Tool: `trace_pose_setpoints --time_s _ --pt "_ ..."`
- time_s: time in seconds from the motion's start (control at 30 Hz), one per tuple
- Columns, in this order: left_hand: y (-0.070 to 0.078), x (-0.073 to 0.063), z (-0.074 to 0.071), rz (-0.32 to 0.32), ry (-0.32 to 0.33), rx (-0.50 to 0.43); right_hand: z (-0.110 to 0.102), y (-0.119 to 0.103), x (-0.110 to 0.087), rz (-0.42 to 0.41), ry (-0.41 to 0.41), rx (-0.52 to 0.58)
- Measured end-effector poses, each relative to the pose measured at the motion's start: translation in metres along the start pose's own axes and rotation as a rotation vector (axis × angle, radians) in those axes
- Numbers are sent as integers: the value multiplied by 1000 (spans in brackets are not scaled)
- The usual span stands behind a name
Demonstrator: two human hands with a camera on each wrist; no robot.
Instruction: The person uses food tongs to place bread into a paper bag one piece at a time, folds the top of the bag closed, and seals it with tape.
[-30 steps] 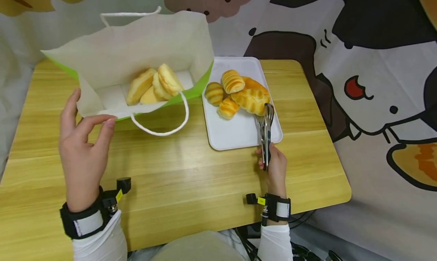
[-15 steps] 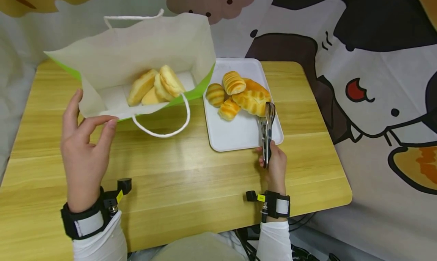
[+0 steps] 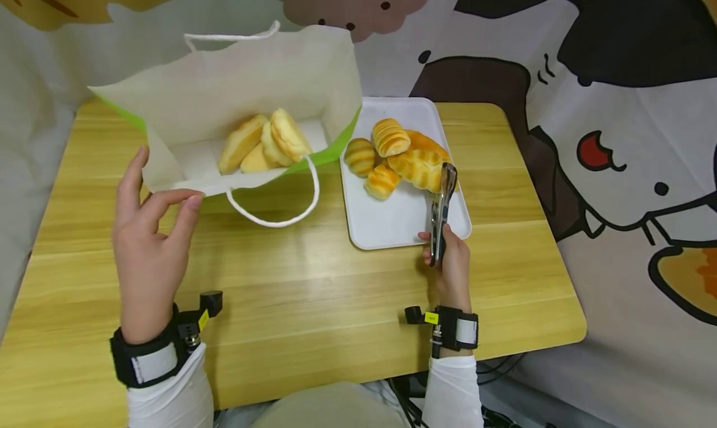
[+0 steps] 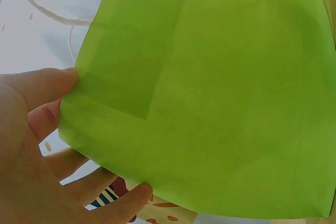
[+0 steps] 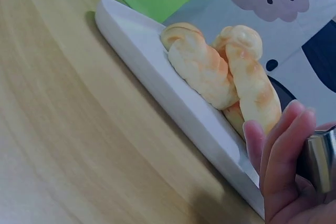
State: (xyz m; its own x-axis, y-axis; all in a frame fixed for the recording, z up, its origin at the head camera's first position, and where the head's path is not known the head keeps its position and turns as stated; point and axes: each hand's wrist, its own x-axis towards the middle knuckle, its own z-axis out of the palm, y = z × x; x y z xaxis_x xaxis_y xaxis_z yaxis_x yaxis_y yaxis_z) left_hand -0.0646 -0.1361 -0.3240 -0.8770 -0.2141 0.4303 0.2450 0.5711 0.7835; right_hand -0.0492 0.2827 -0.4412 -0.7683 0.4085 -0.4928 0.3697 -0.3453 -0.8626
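My left hand (image 3: 151, 247) pinches the near rim of an upright paper bag (image 3: 302, 55), white inside and green outside. The left wrist view shows the thumb (image 4: 55, 85) at the edge of the bag's green face. Inside the bag lie several pale yellow bread pieces (image 3: 288, 135). My right hand (image 3: 455, 263) grips metal tongs (image 3: 439, 213) by their lower part. The tong ends overlap the ridged bread (image 3: 417, 167) on the white tray (image 3: 386, 229). A striped roll (image 3: 390, 137), a round bun (image 3: 360, 157) and a small bread (image 3: 383, 180) lie beside it.
The bag stands left of the tray on a wooden table (image 3: 313, 316), its white rope handle (image 3: 280, 223) looping over the near side. A cartoon-print cloth (image 3: 605, 123) hangs behind the table. Cables (image 3: 498, 369) run below the table's front edge.
The right hand and tongs have moved slightly forward over the tray. The left hand keeps its place on the bag's rim. The whole head view has shifted a little.
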Motion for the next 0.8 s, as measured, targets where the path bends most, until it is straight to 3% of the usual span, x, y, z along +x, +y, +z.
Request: trace_pose_setpoints --time_s 0.13,0.8 --pt "0 -1 -1 -5 3 5 -1 -1 2 6 10 8" --pt "1 0 -1 0 -22 3 -8 0 -13 -130 70 -29"
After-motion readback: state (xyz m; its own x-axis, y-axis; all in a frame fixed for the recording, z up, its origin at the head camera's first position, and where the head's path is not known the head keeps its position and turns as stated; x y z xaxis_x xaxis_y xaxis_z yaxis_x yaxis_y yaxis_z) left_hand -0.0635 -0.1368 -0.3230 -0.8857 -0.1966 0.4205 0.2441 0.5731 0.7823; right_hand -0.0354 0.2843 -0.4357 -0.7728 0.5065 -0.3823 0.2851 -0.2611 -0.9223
